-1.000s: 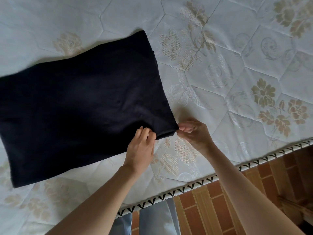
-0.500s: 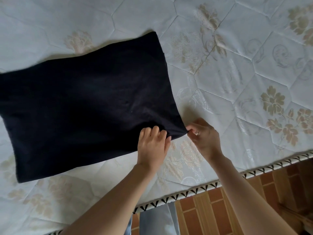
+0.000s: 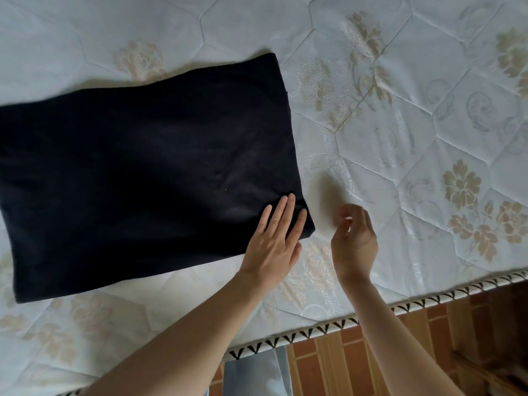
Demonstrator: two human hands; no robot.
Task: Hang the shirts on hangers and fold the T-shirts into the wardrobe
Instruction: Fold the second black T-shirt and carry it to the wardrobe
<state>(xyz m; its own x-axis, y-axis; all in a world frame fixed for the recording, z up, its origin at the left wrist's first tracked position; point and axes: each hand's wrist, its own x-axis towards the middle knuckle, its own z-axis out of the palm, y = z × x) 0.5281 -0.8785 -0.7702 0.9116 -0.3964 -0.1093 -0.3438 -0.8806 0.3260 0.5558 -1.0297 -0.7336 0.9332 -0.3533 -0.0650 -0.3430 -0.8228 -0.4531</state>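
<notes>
Neither grip has hold of anything: the left hand [image 3: 273, 247] lies with its fingers straight and flat on the near right corner of the cloth, while the right hand [image 3: 353, 242] hovers just beside that corner with its fingers loosely curled, thumb and forefinger close together, and nothing between them. Largest in view is the mattress [image 3: 400, 115], pale and quilted in hexagons with beige flower prints, which fills most of the frame. On its left half lies the dark T-shirt [image 3: 143, 172], folded into a broad flat rectangle, slightly tilted, its left end running out of the picture and its right edge falling near the middle of the bed. Along the near side of the mattress runs a white piped edge [image 3: 371, 318] marked with dark V shapes. Below that edge shows a floor of reddish-brown tiles [image 3: 343, 364], and at the bottom, between the two forearms, a strip of light blue cloth [image 3: 257, 375] of which too little shows to tell more.
</notes>
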